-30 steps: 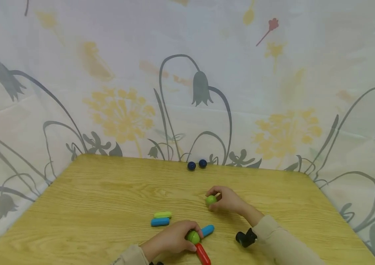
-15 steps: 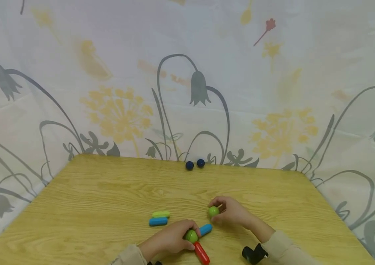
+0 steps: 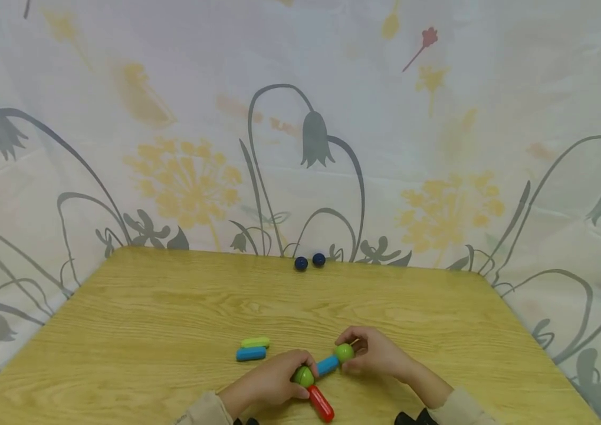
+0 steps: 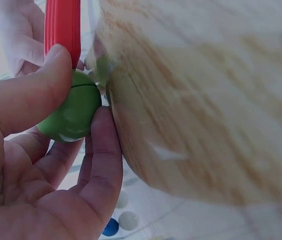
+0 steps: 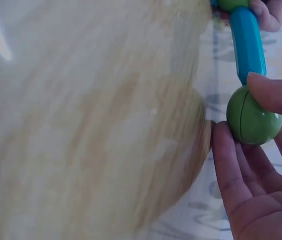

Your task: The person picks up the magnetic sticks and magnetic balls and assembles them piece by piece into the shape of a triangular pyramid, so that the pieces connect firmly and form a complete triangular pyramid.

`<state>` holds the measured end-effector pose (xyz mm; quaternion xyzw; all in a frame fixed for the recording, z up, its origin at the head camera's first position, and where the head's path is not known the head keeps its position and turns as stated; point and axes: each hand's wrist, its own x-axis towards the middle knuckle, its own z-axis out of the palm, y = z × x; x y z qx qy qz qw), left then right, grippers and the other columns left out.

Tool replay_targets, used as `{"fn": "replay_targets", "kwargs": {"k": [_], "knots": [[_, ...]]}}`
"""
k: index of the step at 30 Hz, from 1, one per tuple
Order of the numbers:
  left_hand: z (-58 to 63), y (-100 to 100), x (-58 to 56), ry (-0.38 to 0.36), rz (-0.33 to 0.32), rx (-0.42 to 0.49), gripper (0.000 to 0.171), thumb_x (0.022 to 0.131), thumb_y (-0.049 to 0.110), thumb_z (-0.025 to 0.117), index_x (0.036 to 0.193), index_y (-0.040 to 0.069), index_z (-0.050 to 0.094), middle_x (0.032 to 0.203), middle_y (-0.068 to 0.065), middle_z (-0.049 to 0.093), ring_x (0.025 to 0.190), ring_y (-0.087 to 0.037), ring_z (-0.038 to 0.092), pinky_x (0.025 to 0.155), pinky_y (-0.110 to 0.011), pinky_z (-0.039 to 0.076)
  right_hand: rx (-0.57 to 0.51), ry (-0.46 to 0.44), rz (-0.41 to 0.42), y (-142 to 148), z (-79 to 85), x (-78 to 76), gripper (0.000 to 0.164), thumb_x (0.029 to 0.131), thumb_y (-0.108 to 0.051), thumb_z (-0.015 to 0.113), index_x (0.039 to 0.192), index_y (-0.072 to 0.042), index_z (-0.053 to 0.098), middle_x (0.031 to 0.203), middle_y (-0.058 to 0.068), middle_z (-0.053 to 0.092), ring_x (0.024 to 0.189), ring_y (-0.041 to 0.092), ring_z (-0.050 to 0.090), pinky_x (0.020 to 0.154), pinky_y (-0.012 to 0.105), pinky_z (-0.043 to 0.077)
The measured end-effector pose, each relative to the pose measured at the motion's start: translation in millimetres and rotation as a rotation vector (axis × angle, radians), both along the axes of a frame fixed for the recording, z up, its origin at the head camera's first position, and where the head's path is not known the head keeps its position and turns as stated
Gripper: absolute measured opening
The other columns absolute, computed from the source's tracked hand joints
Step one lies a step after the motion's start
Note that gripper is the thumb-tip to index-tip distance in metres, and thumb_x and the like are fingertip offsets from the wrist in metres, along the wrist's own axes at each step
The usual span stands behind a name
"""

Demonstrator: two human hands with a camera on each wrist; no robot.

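Observation:
My left hand [image 3: 279,379] pinches a green ball [image 4: 73,112] between thumb and fingers. A red ridged rod [image 3: 321,404] runs from that ball toward the near edge of the table, and a blue rod [image 3: 327,365] extends from it to the right. At the blue rod's far end, my right hand [image 3: 378,355] grips a second green ball [image 5: 253,117] by its sides, thumb near the joint. In the right wrist view this ball meets the tip of the blue rod [image 5: 249,47].
Left of the hands, a yellow-green rod [image 3: 255,342] and another blue rod [image 3: 250,354] lie side by side on the wood-grain table [image 3: 183,307]. Two dark blue balls, a left one [image 3: 301,263] and a right one [image 3: 318,260], sit at the back edge before a floral cloth [image 3: 199,106].
My right hand has brought its green ball nearer and down to the free end of the blue rod. The left hand keeps its hold on the other ball, almost still.

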<state>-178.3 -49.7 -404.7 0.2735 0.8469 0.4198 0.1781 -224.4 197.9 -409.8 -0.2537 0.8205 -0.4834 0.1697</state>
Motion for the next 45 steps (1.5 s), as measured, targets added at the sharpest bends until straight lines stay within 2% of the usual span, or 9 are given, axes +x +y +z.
{"fn": "replay_targets", "kwargs": {"k": [9,15,23,31,35,41,45], "knots": [[-3.2,-1,-2.3,-0.002,-0.010,0.005,0.024,0.080,0.004,0.071,0.093,0.017,0.056,0.089,0.010,0.050,0.076,-0.006,0.044,0.068,-0.024,0.038,-0.011,-0.015,-0.003,2,0.3,7.0,0.034,0.079,-0.005,0.073,0.109,0.002,0.059,0.109,0.010,0.058,0.097,0.027,0.056,0.078,0.031,0.050],[-3.0,1,-2.5,-0.001,-0.011,-0.010,0.024,0.080,0.004,0.071,0.093,0.017,0.056,0.091,0.011,0.050,0.077,-0.006,0.045,0.069,-0.024,0.038,-0.024,0.020,-0.038,9,0.5,13.6,0.034,0.078,-0.003,0.073,0.109,0.002,0.059,0.111,0.015,0.057,0.098,0.031,0.057,0.077,0.030,0.050],[-2.6,0,-2.2,-0.027,0.005,-0.011,0.024,0.080,0.004,0.071,0.094,0.018,0.057,0.091,0.010,0.050,0.078,-0.008,0.045,0.069,-0.025,0.038,-0.012,0.020,-0.106,32,8.9,23.7,0.035,0.082,-0.005,0.070,0.112,0.006,0.056,0.112,0.021,0.055,0.100,0.036,0.055,0.076,0.031,0.050],[-3.7,1,-3.5,-0.016,0.035,0.004,0.026,0.077,0.006,0.075,0.092,0.018,0.058,0.091,0.010,0.052,0.079,-0.008,0.046,0.071,-0.026,0.039,-0.024,0.022,-0.153,61,14.2,33.9,0.035,0.085,-0.006,0.068,0.113,0.009,0.054,0.112,0.023,0.054,0.101,0.039,0.052,0.077,0.029,0.049],[-3.5,2,-3.8,-0.009,0.034,0.004,0.027,0.076,0.006,0.076,0.092,0.018,0.058,0.092,0.010,0.053,0.080,-0.008,0.046,0.072,-0.026,0.039,-0.025,0.022,-0.190,76,15.0,41.4,0.036,0.086,-0.008,0.067,0.113,0.010,0.054,0.111,0.022,0.055,0.100,0.035,0.053,0.077,0.029,0.049],[-3.7,2,-4.7,-0.014,0.028,0.003,0.027,0.076,0.006,0.076,0.092,0.018,0.058,0.091,0.010,0.053,0.079,-0.008,0.046,0.071,-0.027,0.039,-0.016,-0.002,-0.253,96,13.8,50.5,0.037,0.087,-0.011,0.066,0.115,0.010,0.053,0.112,0.021,0.055,0.098,0.021,0.055,0.077,0.026,0.049],[-4.1,2,-5.3,-0.008,0.027,0.002,0.027,0.076,0.006,0.076,0.092,0.018,0.058,0.091,0.010,0.053,0.079,-0.008,0.046,0.071,-0.026,0.039,-0.004,0.021,-0.290,108,13.6,56.2,0.038,0.087,-0.010,0.066,0.115,0.012,0.053,0.113,0.023,0.055,0.097,0.013,0.057,0.077,0.025,0.049]]}}
